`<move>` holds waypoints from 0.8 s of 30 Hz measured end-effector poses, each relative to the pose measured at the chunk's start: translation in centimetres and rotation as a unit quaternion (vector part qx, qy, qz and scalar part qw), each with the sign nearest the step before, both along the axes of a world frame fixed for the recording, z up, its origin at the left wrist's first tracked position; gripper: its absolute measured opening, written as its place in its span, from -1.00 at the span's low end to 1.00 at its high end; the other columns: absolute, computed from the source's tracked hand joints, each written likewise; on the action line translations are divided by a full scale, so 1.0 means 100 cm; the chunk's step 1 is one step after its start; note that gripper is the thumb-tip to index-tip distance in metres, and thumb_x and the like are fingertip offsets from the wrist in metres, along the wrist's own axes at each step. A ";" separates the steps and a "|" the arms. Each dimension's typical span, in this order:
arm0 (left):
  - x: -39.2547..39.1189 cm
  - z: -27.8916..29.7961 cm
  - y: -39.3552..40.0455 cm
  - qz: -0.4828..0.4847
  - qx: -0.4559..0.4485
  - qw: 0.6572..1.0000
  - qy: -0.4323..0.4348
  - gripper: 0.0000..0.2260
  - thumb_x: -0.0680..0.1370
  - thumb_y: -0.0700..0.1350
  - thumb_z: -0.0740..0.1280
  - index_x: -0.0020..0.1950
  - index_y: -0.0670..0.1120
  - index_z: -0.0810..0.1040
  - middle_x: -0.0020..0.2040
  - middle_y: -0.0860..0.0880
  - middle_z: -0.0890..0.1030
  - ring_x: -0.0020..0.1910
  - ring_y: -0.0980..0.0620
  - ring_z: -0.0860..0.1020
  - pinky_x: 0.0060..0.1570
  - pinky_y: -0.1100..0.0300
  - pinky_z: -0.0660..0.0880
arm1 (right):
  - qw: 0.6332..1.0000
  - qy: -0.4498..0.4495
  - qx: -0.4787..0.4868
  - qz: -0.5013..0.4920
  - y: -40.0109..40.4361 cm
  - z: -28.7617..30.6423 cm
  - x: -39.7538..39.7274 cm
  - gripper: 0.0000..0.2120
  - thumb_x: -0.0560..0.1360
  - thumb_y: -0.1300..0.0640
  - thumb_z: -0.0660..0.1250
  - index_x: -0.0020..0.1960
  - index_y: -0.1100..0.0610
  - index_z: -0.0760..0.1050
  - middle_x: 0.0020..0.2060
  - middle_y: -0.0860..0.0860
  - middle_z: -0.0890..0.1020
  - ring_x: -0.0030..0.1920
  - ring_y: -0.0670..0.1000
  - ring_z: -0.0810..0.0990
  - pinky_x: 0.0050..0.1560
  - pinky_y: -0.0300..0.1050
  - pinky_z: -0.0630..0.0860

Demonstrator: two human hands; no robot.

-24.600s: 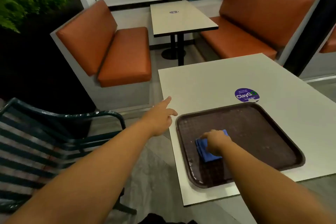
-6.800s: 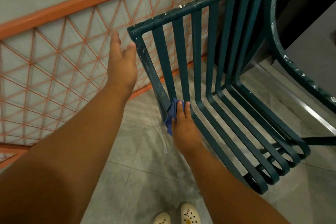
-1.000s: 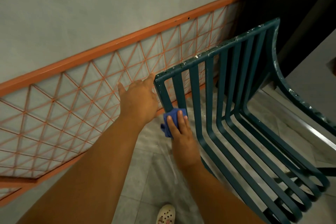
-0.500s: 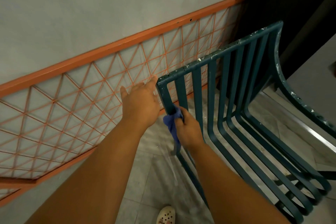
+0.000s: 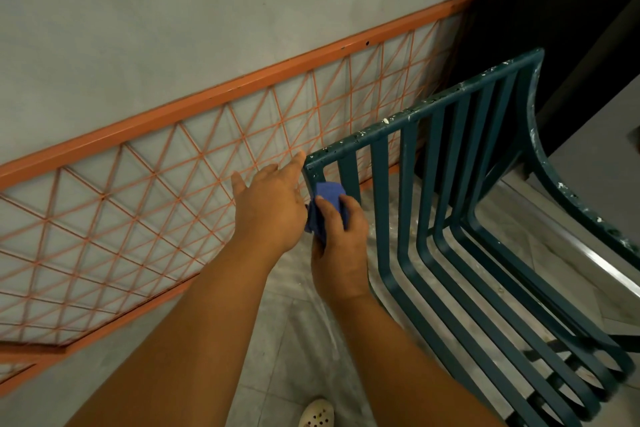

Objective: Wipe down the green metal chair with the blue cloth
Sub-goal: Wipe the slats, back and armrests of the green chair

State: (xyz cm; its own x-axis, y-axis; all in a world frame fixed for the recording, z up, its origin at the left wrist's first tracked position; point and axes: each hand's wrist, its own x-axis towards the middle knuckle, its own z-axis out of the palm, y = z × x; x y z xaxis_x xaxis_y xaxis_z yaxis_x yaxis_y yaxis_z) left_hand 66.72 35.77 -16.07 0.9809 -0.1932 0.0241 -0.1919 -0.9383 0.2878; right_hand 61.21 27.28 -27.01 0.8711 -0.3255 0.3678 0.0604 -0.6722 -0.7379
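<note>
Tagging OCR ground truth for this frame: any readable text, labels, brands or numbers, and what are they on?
None readable in this frame.
The green chair bears only chipped white paint specks, no label.
The blue cloth, held by the right hand, shows no tag or print.
The orange lattice panel and the grey wall carry no sign.

A pale grey wall (image 5: pixel 207 10) fills the space above and to the left of the grip. An orange rail (image 5: pixel 214 100) slants across it, and under that runs an orange wire lattice (image 5: pixel 138 204) of crossed triangles, reaching down to a lower orange bar. Below the grip lies a grey tiled floor (image 5: pixel 294 340) (marbled, dully lit). To the upper right stands a dark, shadowed panel (image 5: pixel 554 10), with a grey surface (image 5: pixel 595 156) beneath it.
</note>
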 end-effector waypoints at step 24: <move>0.005 -0.010 -0.005 0.107 -0.450 0.873 0.152 -0.48 0.50 -0.04 0.13 0.47 0.17 0.21 0.27 0.04 0.55 0.23 0.03 0.52 0.28 -0.01 0.42 | 0.991 -0.091 -0.097 0.025 -0.005 0.038 0.036 -0.52 0.43 0.25 0.42 0.29 -0.05 0.44 0.32 0.08 0.34 0.22 0.16 0.35 0.23 0.02 0.44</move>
